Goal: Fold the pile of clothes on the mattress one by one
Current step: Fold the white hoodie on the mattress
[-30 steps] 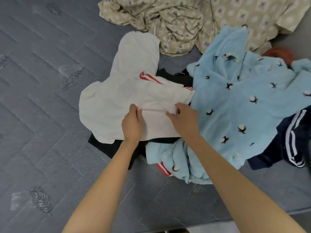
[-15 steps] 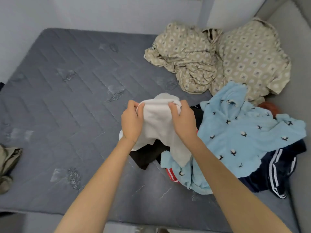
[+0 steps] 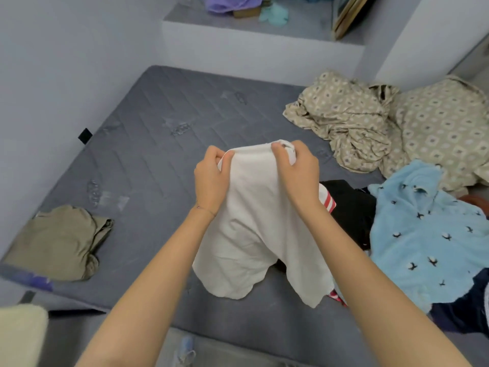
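A white garment (image 3: 254, 234) with red stripes hangs in the air over the grey mattress (image 3: 148, 144). My left hand (image 3: 211, 181) grips its top edge on the left and my right hand (image 3: 296, 173) grips the same edge on the right. Its lower end touches the mattress. To the right lies the pile: a black piece (image 3: 349, 205), a fluffy light-blue top (image 3: 428, 239) with small dark and white marks, and a navy piece with white stripes (image 3: 465, 308) underneath.
A folded khaki garment (image 3: 58, 242) lies at the mattress's left front corner. Crumpled beige patterned bedding (image 3: 375, 128) fills the far right. White walls close in behind and at the left, with a cluttered ledge (image 3: 254, 22) above.
Both hands have lifted the white garment off the pile and higher, so it now hangs lengthwise. My view has tilted up, showing the wall, the ledge and the khaki garment.
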